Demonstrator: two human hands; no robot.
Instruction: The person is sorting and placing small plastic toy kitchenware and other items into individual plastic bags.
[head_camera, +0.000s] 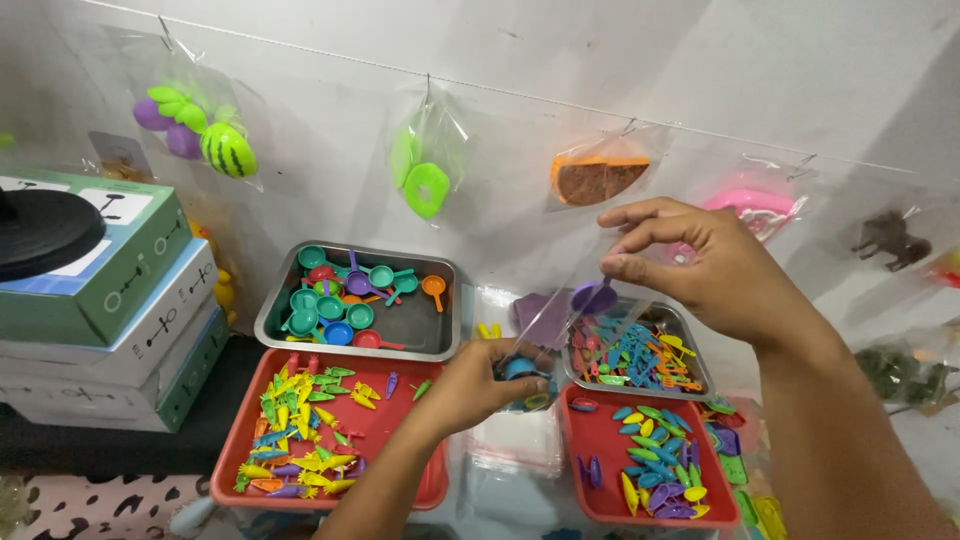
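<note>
Hands meet over the sorting trays: the right hand (715, 265) pinches the top edge of a clear plastic bag (560, 320) between thumb and fingers, a small purple toy pan (593, 296) just beneath its fingertips, while the left hand (480, 385) grips the bag's lower end, fingers curled around a blue piece (520, 368). The bag hangs slanted between a steel tray of little coloured pans (440, 340) and a steel tray of tiny utensils (690, 335). Below lie two red plastic trays (385, 425) of small coloured pieces.
</note>
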